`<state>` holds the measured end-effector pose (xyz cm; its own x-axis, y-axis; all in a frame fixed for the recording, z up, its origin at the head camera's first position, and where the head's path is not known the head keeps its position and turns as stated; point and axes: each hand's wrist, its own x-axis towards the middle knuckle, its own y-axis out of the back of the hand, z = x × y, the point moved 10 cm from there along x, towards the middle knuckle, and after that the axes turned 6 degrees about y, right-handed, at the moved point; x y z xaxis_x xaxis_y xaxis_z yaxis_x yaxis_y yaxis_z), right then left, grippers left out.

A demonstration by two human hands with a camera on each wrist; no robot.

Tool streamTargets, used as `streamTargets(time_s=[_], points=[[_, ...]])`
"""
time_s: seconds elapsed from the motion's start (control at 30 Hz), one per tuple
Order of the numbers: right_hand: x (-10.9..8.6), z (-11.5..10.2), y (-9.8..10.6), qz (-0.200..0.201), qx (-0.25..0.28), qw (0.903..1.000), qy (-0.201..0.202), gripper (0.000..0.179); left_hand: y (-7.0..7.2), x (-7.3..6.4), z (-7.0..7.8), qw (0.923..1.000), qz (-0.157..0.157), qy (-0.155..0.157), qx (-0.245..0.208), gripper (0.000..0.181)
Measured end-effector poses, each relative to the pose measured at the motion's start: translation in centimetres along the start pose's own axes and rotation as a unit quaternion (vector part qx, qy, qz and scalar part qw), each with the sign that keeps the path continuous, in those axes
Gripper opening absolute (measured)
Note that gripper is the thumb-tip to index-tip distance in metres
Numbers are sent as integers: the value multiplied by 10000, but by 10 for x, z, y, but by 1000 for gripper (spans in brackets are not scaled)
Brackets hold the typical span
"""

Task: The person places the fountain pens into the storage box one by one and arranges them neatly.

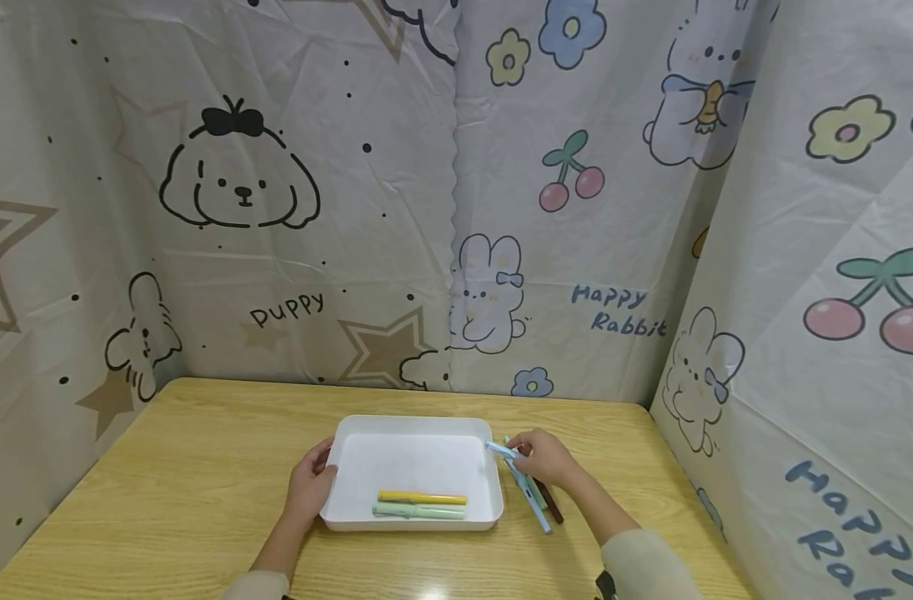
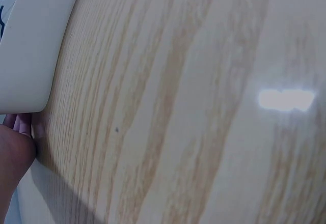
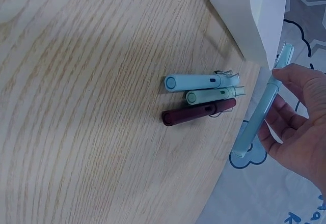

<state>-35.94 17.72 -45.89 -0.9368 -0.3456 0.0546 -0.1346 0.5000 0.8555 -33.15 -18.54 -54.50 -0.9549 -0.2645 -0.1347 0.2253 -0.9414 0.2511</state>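
A white rectangular tray [image 1: 407,458] lies on the table, with a yellow pen [image 1: 422,497] and a pale green pen [image 1: 418,511] side by side near its front wall. My left hand [image 1: 309,487] holds the tray's left side; its fingers reach against the outer wall. Pinched between thumb and fingers of my right hand [image 1: 548,457], a light blue pen [image 3: 257,114] hangs in the air by the tray's right rim. Below it on the table lie another blue pen [image 3: 196,82], a mint green pen [image 3: 211,95] and a dark maroon pen [image 3: 196,113], close together.
The wooden table [image 1: 201,467] is bounded at the back and sides by printed cloth [image 1: 366,208] with puppies, rabbits and cherries. The three loose pens lie just right of the tray. Light glares off the tabletop near the front.
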Motion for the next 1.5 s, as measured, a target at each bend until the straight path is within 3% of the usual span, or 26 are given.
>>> streamTargets(time_s=[0.27,1.1,1.5], points=[[2,-5,-7,-182,163,9997,54,25,0,1,-3,10000,-24,37,-11,48],[15,-36,-29,-639,-19,9973,351,25,0,-1,0,10000,5,17,-21,48],[16,-63,-30,-747,-52,9933,880,26,0,-1,1,10000,-1,11,-56,48]])
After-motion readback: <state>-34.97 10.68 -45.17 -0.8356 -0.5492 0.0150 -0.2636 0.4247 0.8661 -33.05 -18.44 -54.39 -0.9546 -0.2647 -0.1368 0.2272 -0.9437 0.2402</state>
